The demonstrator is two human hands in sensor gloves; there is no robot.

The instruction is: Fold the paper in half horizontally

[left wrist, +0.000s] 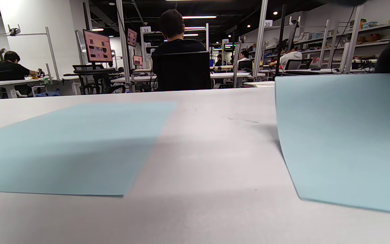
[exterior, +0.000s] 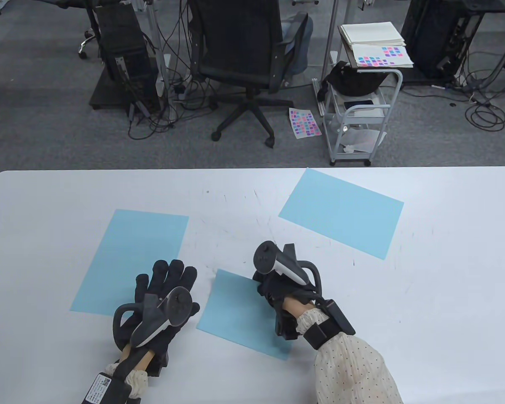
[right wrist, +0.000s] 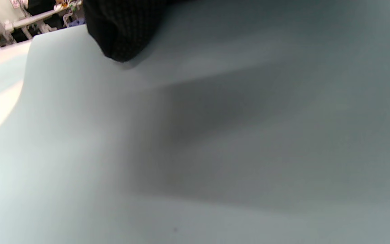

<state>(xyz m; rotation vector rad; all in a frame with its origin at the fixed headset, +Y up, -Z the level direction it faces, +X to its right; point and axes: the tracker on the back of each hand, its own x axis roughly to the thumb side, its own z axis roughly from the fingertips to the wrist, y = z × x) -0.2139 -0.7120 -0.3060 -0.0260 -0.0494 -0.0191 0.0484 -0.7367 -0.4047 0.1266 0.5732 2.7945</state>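
Spanning the whole lower part of the table view, the white desk (exterior: 446, 294) carries three light blue sheets, and the largest of them lies flat toward the left side (exterior: 122, 252), its near right corner under the left hand (exterior: 162, 296). A second flat sheet (exterior: 341, 210) sits near the far edge, right of centre, well apart from both hands. The task's sheet, the half-raised paper (exterior: 235, 313), is near the front edge at the centre, and in the left wrist view its far portion (left wrist: 344, 135) stands curled up off the desk. The left hand rests palm down with fingers spread, touching only the left sheet, not the paper being folded. The right hand (exterior: 277, 290) holds the lifted far edge of the paper; the right wrist view shows one gloved fingertip (right wrist: 124, 30) pressed on the curved sheet, but whether the other fingers pinch it I cannot tell. The fold looks partly made, the edge brought over but not yet laid down on the near edge. The main risk is that the paper, unpinned by the left hand, slides on the smooth desk as the right hand pushes the edge down, so the corners land out of line and the crease sets crooked. Pressing before the edges meet would fix a skewed fold.
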